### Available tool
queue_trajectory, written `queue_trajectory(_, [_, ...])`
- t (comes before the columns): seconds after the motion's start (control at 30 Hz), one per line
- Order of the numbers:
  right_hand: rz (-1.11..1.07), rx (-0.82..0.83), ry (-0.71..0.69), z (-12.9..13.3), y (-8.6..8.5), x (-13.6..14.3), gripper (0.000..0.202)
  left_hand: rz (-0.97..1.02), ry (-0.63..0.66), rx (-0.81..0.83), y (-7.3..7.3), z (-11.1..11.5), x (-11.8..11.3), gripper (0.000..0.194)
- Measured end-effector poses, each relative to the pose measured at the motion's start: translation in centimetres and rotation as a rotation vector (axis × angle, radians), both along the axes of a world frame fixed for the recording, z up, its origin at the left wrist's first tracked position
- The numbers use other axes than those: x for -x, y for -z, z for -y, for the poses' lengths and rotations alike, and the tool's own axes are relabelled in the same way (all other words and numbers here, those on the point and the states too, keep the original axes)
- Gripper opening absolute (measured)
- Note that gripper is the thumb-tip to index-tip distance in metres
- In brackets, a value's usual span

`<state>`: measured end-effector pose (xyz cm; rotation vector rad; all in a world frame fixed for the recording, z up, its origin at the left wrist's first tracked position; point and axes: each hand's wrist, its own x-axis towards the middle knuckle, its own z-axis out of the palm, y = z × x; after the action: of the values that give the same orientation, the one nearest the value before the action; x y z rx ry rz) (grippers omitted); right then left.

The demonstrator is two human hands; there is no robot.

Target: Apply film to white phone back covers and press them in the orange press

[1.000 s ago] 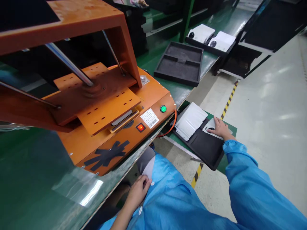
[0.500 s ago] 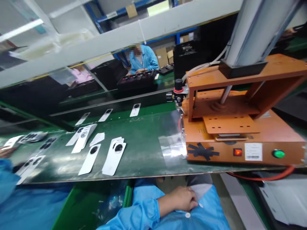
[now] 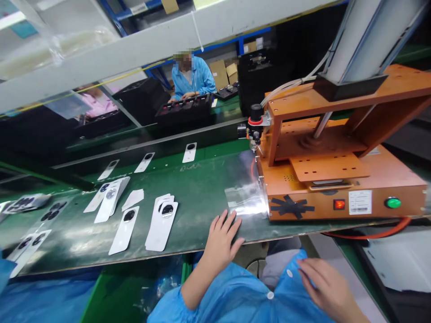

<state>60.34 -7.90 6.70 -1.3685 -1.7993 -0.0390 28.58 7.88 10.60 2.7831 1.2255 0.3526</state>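
Note:
My left hand [image 3: 222, 237] lies on the front edge of the green worktable [image 3: 198, 197], fingers spread and holding nothing. Just past its fingertips is a clear plastic sheet [image 3: 247, 199], flat on the table. To its left rests a small stack of white phone back covers [image 3: 160, 231] with dark round camera areas, and beside that a single white cover [image 3: 123, 233]. My right hand [image 3: 326, 287] is over my lap, fingers extended with the tips at the edge of my blue coat [image 3: 291, 280]; it appears to hold nothing.
An orange press machine [image 3: 323, 179] stands at the right, with a lit red switch and a green button. More white covers [image 3: 109, 197] lie farther left. A green bin [image 3: 117, 291] sits below the table edge. A person in blue [image 3: 195, 78] works across the line.
My left hand has risen from my lap to the table edge and its fingers have spread. My right hand has come into view at the lower right. The view has shifted slightly.

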Motion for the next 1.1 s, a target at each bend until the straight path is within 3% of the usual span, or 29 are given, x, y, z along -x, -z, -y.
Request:
queue_trajectory(0.13, [0.023, 0.004, -0.219, -4.8, -1.0, 7.4, 0.033, 0.005, 0.074, 0.073, -0.1, 2.8, 3.2, 0.064])
queue_trajectory(0.2, [0.01, 0.001, -0.272, -7.3, -2.0, 9.5, 0.031, 0.13, 0.054, 0.103, -1.0, 2.0, 4.0, 0.06])
queue_trajectory(0.27, [0.002, 0.013, -0.304, -9.3, -2.8, 10.6, 0.028, 0.302, -0.037, 0.087, -1.9, -1.6, 3.7, 0.044])
queue_trajectory(0.33, [-0.001, 0.033, -0.333, -10.8, -3.4, 11.2, 0.026, 0.431, -0.162, 0.03, -2.3, -7.1, 2.6, 0.029])
queue_trajectory(0.43, [0.003, 0.057, -0.384, -11.6, -3.9, 11.6, 0.023, 0.498, -0.286, -0.034, -1.6, -15.2, 0.2, 0.035])
queue_trajectory(0.5, [-0.009, 0.069, -0.38, -11.4, -4.1, 11.6, 0.023, 0.527, -0.318, -0.044, -0.6, -18.4, -1.0, 0.035])
queue_trajectory(0.57, [-0.034, 0.08, -0.36, -11.1, -4.3, 11.5, 0.022, 0.559, -0.331, -0.044, 0.3, -19.6, -1.6, 0.032])
queue_trajectory(0.63, [-0.052, 0.083, -0.351, -11.2, -4.8, 11.4, 0.021, 0.596, -0.333, -0.04, 0.6, -19.4, -1.7, 0.027])
queue_trajectory(0.73, [-0.039, 0.065, -0.381, -12.3, -6.5, 11.5, 0.021, 0.652, -0.314, -0.016, -0.2, -17.7, -1.6, 0.028])
queue_trajectory(0.83, [-0.011, 0.008, -0.352, -14.2, -9.2, 11.9, 0.021, 0.692, -0.267, 0.033, -2.1, -14.3, -1.6, 0.018])
queue_trajectory(0.97, [0.067, -0.088, -0.191, -16.8, -12.6, 12.1, 0.025, 0.692, -0.192, 0.07, -4.8, -8.4, -1.3, 0.01])
queue_trajectory(1.1, [0.296, -0.105, -0.232, -18.1, -13.8, 11.8, 0.023, 0.643, -0.067, -0.109, -6.5, -5.0, -0.4, 0.018])
